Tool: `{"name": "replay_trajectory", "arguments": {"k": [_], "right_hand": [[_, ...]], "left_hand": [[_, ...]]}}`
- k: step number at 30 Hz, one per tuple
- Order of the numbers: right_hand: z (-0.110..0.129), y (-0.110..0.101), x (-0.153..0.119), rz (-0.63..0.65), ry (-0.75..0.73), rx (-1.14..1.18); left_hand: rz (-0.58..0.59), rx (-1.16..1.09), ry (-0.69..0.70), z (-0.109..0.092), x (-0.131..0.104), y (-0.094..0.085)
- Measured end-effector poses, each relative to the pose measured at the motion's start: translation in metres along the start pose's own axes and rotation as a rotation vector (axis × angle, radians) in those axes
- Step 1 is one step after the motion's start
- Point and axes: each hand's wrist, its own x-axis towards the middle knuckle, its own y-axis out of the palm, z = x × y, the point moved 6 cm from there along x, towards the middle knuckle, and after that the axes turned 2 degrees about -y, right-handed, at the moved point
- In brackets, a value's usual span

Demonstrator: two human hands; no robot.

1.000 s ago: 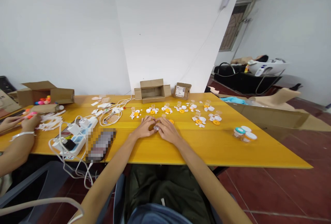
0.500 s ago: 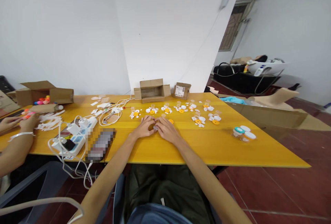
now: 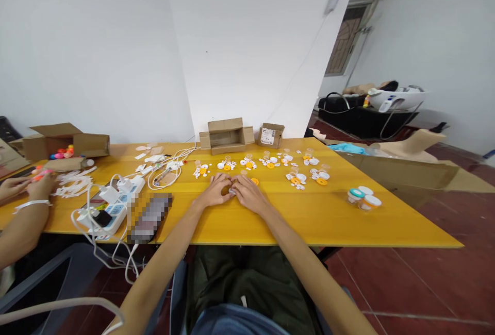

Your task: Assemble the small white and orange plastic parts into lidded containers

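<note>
Over the middle of the yellow table (image 3: 301, 221), my left hand (image 3: 215, 190) and my right hand (image 3: 248, 194) meet at the fingertips. Between them they pinch a small clear piece (image 3: 232, 190), mostly covered by the fingers. An orange ring (image 3: 254, 182) lies just past my right fingers. Behind the hands several groups of small clear cups, white discs and orange rings are spread, one orange ring (image 3: 270, 166) among them. Three lidded jars, one with a teal lid (image 3: 356, 194), stand together on the right.
Two open cardboard boxes (image 3: 226, 138) (image 3: 270, 135) stand by the wall. To the left are a power strip (image 3: 119, 206) with white cables, a phone (image 3: 150, 217) and another cardboard box (image 3: 91, 144). Another person's hands (image 3: 38, 184) handle colourful pieces at the far left.
My hands hold almost the same pose around the small piece. The whole view has shifted slightly. At the far left, the other person's hands have moved a little.
</note>
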Motion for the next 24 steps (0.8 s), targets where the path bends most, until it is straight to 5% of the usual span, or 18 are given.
{"name": "replay_trajectory", "arguments": {"k": [24], "right_hand": [[-0.0062,-0.0064,0.0006,-0.046,0.053,0.106]], "left_hand": [[0.002,-0.015,-0.002,-0.0007,-0.0001,-0.0002]]}}
